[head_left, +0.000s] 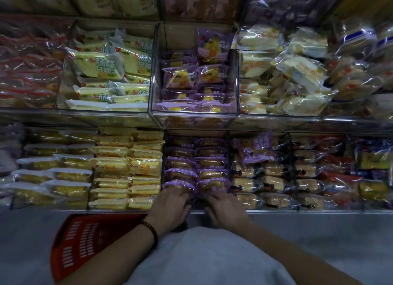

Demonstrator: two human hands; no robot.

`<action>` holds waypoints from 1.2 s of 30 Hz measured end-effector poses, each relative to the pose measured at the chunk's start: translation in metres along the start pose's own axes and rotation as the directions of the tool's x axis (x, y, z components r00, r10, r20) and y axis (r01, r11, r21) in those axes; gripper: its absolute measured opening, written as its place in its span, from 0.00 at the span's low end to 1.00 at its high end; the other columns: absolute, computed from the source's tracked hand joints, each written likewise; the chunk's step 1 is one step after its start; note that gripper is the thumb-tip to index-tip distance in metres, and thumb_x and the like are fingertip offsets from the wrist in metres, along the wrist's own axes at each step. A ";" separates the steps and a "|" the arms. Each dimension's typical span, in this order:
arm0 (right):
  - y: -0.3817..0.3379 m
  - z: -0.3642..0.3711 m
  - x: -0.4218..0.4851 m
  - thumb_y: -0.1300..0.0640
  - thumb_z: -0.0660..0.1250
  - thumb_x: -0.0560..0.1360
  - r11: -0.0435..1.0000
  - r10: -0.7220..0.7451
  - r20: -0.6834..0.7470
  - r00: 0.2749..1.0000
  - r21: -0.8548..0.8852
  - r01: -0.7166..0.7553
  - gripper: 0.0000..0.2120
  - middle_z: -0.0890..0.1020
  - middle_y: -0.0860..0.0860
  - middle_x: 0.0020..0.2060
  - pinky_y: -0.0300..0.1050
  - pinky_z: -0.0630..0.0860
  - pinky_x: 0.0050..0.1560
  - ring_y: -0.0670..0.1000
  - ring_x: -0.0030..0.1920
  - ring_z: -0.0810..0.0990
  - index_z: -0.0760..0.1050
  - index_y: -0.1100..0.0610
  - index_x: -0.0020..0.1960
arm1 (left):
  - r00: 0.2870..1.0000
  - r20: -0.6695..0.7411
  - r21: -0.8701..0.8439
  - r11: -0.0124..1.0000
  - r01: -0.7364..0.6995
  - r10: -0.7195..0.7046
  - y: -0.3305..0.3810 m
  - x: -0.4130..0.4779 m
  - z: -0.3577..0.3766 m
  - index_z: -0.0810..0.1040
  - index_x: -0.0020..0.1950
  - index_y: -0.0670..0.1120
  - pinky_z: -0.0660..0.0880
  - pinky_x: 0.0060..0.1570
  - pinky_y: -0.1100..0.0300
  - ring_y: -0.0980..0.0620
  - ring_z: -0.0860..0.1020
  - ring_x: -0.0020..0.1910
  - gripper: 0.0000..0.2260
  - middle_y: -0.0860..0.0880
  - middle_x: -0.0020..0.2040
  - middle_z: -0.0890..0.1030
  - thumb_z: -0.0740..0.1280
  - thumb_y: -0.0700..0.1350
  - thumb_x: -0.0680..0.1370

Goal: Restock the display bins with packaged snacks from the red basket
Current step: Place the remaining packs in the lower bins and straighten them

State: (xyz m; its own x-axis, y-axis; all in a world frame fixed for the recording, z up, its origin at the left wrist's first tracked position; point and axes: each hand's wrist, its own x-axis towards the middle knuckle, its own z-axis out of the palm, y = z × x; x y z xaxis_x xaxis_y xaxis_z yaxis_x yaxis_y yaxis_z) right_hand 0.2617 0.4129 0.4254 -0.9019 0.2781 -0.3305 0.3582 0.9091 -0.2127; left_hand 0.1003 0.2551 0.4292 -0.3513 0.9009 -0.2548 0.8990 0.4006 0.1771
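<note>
The lower middle bin (pixel 164 157) holds two rows of purple-wrapped snack cakes (pixel 195 163). My left hand (pixel 170 203) presses on the front left purple pack (pixel 178 184) at the bin's front edge. Beside it, my right hand (pixel 225 208) rests its fingers on the front right purple pack (pixel 212 185). Whether the fingers grip the packs or only push them is hidden. The red basket (pixel 85 240) sits on the floor at lower left, partly behind my left forearm; no packs show inside it.
A clear upper bin (pixel 155 71) above holds purple and yellow packs. Yellow cake packs (pixel 127 167) fill the bins to the left, brown rolls (pixel 265 184) those to the right. A metal shelf edge (pixel 297 212) runs along the front. Grey floor lies below.
</note>
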 end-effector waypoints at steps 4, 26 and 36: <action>-0.004 0.002 0.011 0.40 0.55 0.83 1.000 0.009 0.213 0.977 0.002 -0.010 0.24 0.79 0.55 0.64 0.54 0.77 0.59 0.60 0.62 0.79 0.68 0.50 0.74 | 0.979 0.194 -0.060 0.996 0.070 -0.057 0.002 0.001 0.011 0.76 0.68 0.52 0.78 0.57 0.51 0.45 0.81 0.59 0.18 0.48 0.61 0.84 0.57 0.58 0.84; 0.140 -0.137 0.032 0.59 0.67 0.78 0.963 0.256 -0.176 0.951 -0.042 -0.267 0.22 0.78 0.58 0.62 0.56 0.74 0.60 0.62 0.60 0.77 0.71 0.55 0.72 | 0.932 0.244 -0.406 0.845 0.349 -0.267 0.027 0.000 -0.021 0.80 0.50 0.55 0.78 0.55 0.54 0.50 0.82 0.54 0.05 0.52 0.53 0.84 0.65 0.52 0.82; 0.166 -0.135 0.061 0.52 0.70 0.80 0.970 0.210 0.075 0.975 -0.140 -0.198 0.20 0.81 0.58 0.62 0.57 0.79 0.58 0.61 0.62 0.81 0.71 0.56 0.68 | 0.854 0.191 -0.467 0.720 0.513 -0.484 0.051 -0.081 -0.021 0.84 0.51 0.52 0.77 0.53 0.58 0.57 0.82 0.50 0.05 0.56 0.48 0.85 0.69 0.49 0.82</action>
State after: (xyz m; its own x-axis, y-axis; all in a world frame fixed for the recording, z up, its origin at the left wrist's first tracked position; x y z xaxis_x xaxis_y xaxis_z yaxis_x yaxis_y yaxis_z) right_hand 0.2337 0.6224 0.4944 -0.7861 0.4387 -0.4354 0.4924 0.8703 -0.0120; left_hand 0.1687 0.2061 0.4788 -0.6851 0.5434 -0.4852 0.3449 0.8286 0.4410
